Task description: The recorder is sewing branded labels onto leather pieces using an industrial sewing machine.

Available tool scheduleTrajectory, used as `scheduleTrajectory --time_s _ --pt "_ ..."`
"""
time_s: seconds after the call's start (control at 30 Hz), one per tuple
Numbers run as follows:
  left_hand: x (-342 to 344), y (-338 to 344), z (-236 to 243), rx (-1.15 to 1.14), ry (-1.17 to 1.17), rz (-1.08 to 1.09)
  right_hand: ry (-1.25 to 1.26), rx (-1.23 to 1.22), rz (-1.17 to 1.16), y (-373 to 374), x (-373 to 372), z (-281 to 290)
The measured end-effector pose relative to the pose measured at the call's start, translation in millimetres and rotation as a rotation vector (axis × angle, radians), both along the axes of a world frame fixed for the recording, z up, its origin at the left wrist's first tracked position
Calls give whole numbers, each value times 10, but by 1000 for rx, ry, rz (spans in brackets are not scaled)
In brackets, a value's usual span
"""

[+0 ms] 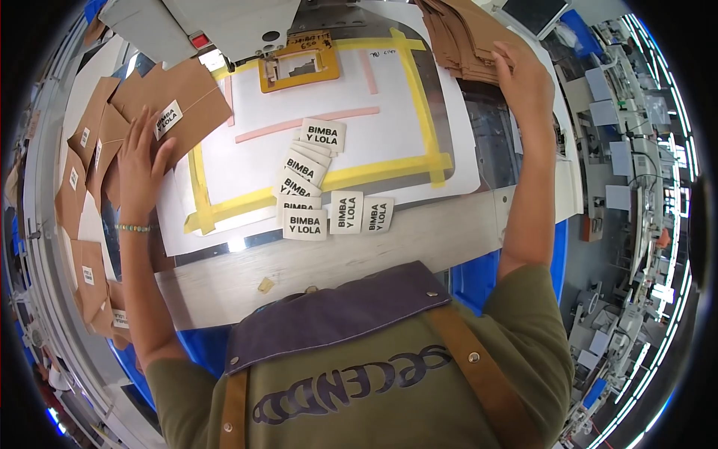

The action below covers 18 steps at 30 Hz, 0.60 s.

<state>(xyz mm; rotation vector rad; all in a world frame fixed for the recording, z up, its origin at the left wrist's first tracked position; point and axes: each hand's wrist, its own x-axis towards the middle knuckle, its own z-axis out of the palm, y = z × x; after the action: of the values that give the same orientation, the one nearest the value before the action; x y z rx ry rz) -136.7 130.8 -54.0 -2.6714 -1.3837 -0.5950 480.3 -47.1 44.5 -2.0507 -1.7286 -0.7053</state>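
Note:
My left hand (140, 161) lies on a brown fabric piece (196, 96) with a white printed label (169, 118) on it. Its fingers are stretched out and spread over the piece, just left of the label. At the upper right, my right hand (523, 78) is at the edge of a stack of brown fabric pieces (460, 34), thumb and fingers pinching at the top piece. Between the hands, several loose white labels (305, 223) with black print lie overlapping in a curved row on a white sheet (262, 165) framed with yellow tape (359, 173).
A sewing machine head (168, 30) overhangs the far left, beside a yellow-framed template (299, 71). More labelled brown pieces (90, 273) spread down the left side. Blue bins (475, 280) sit below the table's near edge (359, 239). Other workstations (624, 165) line the right.

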Motion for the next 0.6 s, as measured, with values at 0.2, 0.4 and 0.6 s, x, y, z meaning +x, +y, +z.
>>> scheduleTrajectory --time_s 0.2,0.4,0.6 --pt "-504 487 -393 -86 118 210 -151 33 94 282 192 -170" --pt "-370 362 -204 200 298 273 -166 204 154 396 113 -68" --pt "966 -540 425 106 -237 -273 -288 6 541 442 -695 -302"
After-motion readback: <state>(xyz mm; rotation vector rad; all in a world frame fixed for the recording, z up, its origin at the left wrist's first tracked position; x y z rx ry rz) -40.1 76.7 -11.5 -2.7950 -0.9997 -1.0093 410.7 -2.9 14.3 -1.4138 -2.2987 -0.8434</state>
